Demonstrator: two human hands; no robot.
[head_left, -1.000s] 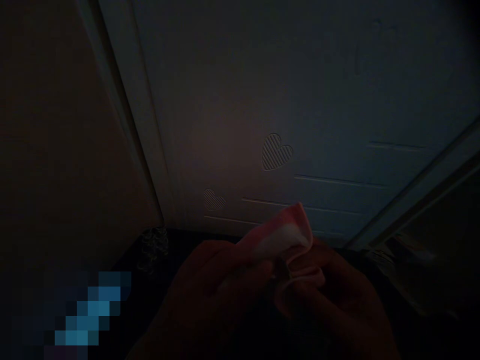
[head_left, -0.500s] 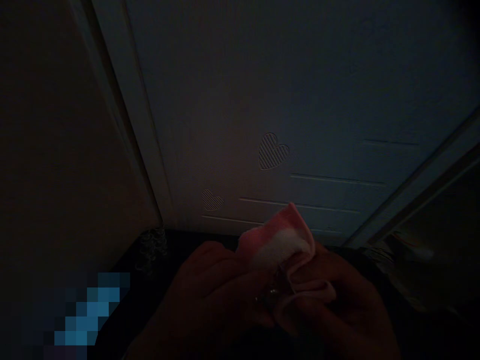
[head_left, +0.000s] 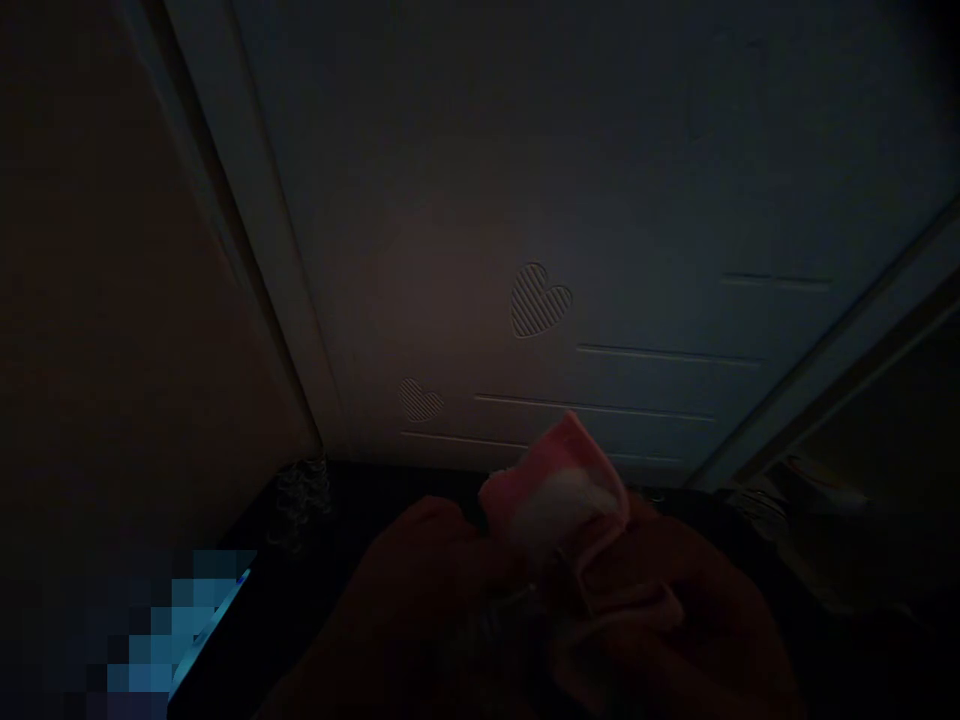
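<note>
The scene is very dark. A pink-and-white cloth point(head_left: 551, 480) stands up in folds between my hands at the lower middle. My right hand point(head_left: 697, 590) is closed on its right side, with a fold sticking out between the fingers. My left hand point(head_left: 420, 570) is closed against the cloth's left side. A small shiny thing point(head_left: 532, 588) glints beside my left fingers, below the cloth. Its kind, and most of what my left fingers hold, are lost in shadow.
Ahead is a pale panel point(head_left: 420, 230) with hatched hearts and grooved lines. A brown surface point(head_left: 112, 270) rises at left, with pale curly loops point(head_left: 304, 495) at its foot. A lit bluish patch point(head_left: 202, 625), partly pixelated, lies lower left. Dim clutter point(head_left: 825, 495) sits at right.
The cloth's top corner has shifted slightly left. My left hand has turned a little, and the shiny thing between my hands shows less than before.
</note>
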